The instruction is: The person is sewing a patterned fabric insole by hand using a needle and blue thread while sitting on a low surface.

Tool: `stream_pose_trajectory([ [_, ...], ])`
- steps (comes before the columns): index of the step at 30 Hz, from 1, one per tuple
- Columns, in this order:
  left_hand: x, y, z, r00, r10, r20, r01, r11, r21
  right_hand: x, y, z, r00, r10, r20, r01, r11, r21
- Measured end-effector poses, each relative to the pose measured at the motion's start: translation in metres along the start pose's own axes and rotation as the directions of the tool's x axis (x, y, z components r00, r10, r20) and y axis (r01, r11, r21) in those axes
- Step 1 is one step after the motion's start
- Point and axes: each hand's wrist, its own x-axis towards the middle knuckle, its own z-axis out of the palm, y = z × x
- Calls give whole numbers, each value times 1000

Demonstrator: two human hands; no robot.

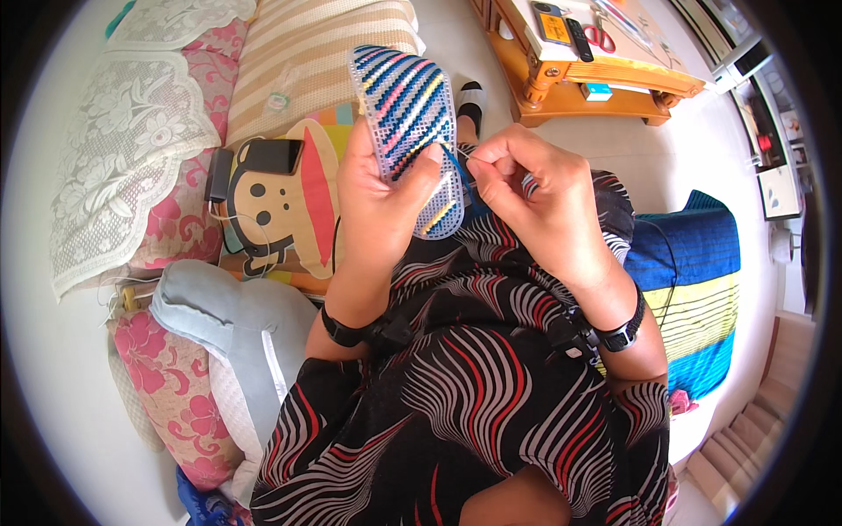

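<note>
My left hand (388,191) grips a sole-shaped sheet of plastic mesh canvas (411,112), thumb on its face and fingers behind it. Slanted rows of dark blue, pink and yellow yarn stitches cover much of the mesh; bare mesh shows between rows and towards the near end. At the canvas's right edge, a strand of blue yarn (455,167) hangs down towards my lap. Just right of this edge, my right hand (536,191) pinches a thin, needle-like thing between thumb and forefinger. Most of it is hidden by the fingertips.
On the sofa to the left lie a smartphone (284,157), a black power bank (219,175) with a white cable, and a grey cushion (243,322). A wooden coffee table (539,72) bears red-handled scissors (600,39) and a remote control (579,39). A striped cloth (691,263) covers a seat at right.
</note>
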Motion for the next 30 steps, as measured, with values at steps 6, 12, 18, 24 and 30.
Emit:
stream_pose_trajectory([
  [6,-2,-7,4,996,87,25,-89,989,120,3,1,2,995,-97,-21,93,987,-132],
  [12,-6,-17,1,997,72,-5,-70,988,138,6,2,8,995,-88,-41,83,990,-111],
  [18,0,-19,1,996,37,85,-44,995,87,6,3,-2,992,-128,21,128,991,28],
  [24,-4,-27,-2,982,16,186,-37,993,108,4,31,2,997,38,-62,-28,987,158],
  [30,-6,-25,5,976,-54,211,53,999,10,1,49,-2,942,243,233,-329,810,485],
])
